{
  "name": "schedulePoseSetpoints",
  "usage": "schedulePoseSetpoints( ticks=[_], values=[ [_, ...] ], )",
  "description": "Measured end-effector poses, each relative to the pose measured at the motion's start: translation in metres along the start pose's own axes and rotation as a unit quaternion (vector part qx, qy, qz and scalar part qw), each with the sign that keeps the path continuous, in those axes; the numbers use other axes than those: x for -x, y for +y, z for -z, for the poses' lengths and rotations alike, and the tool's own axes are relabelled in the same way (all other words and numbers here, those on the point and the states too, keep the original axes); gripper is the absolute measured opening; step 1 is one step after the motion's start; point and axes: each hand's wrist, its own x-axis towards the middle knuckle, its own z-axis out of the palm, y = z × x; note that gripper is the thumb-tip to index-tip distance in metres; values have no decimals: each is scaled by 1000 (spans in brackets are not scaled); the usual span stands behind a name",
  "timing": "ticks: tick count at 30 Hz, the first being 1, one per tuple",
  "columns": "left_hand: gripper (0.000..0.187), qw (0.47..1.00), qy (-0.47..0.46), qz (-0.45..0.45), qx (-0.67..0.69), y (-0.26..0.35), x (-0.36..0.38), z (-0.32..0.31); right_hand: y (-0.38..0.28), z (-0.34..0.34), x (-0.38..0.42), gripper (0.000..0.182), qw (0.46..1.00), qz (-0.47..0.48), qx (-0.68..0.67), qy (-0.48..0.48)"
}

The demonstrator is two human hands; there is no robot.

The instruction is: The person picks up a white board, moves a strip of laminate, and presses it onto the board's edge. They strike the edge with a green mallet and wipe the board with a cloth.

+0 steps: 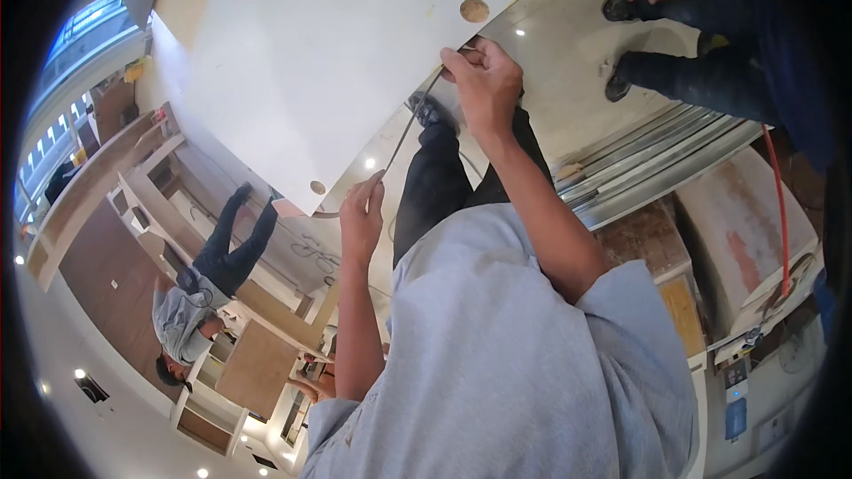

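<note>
A large white panel [311, 53] lies before me, with one round brownish hole near its right corner and a smaller one near its lower corner. Along its near edge runs a thin dark strip [410, 127], stretched between my two hands. My left hand [361, 220] is closed, pinching the strip a little off the panel's lower corner. With thumb and fingers, my right hand [488, 84] grips the strip against the edge, below the larger hole. Some of its fingers are hidden by the panel.
At right stands another person [701, 62], one hand hanging near the panel's corner. A second person [200, 302] is at left among wooden cabinet frames [257, 368]. Long metal profiles [648, 160] lie on the floor right of me, beside stacked boards [745, 231] and a red cord [779, 204].
</note>
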Motion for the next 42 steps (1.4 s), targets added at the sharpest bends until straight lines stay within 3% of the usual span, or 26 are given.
schedulePoseSetpoints(
  ticks=[9,15,19,22,27,37,42],
  values=[
    [29,996,-36,-43,-63,-16,2,8,2,-5,4,31,998,43,-15,44],
    [28,991,-41,-113,-55,-18,-12,12,-4,-2,6,36,999,27,-28,17],
    [28,987,-49,-140,-61,-24,-19,12,-4,-8,5,25,995,-4,-95,34],
    [28,985,-65,-148,-62,-22,-21,21,-1,-13,1,25,992,23,-104,64],
    [28,979,-73,-181,-57,-22,-20,22,4,-19,-7,25,992,53,-13,116],
    [29,986,-60,-150,-47,-25,-24,17,-2,-15,-3,26,994,40,8,97],
    [29,991,-87,-97,29,-31,-17,23,13,-13,5,31,993,56,-84,61]
  ],
)
